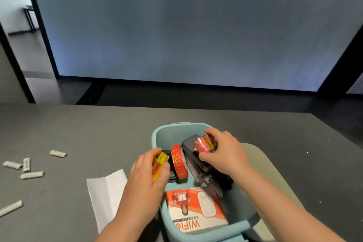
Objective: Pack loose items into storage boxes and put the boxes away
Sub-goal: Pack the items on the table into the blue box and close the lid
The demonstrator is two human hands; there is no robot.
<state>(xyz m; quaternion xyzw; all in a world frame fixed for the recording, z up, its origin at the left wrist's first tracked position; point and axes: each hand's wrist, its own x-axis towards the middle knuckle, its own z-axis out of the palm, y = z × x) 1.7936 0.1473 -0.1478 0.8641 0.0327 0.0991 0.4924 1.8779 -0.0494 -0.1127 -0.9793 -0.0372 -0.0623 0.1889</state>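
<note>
Here the light blue storage box (157, 139) sits on the grey tabletop (98, 133) close to the person, already holding a red roll of tape (178, 161) on edge, dark grey devices (193, 148) stacked toward its right wall, and an orange-and-white WiFi carton (194, 208) lying flat at the near end. The left hand (145, 180) pinches a yellow-and-red packet (158, 165) between thumb and fingers at the box's left rim, apparently to slot it beside the tape. The right hand (225, 153) grips a red foil packet (204, 144) over the dark devices, likely seeking a gap. Outside the box, a white folded paper (106, 192) lies just left, and several small white sachets (32, 175) remain scattered well to the left, probably still to be packed.
</note>
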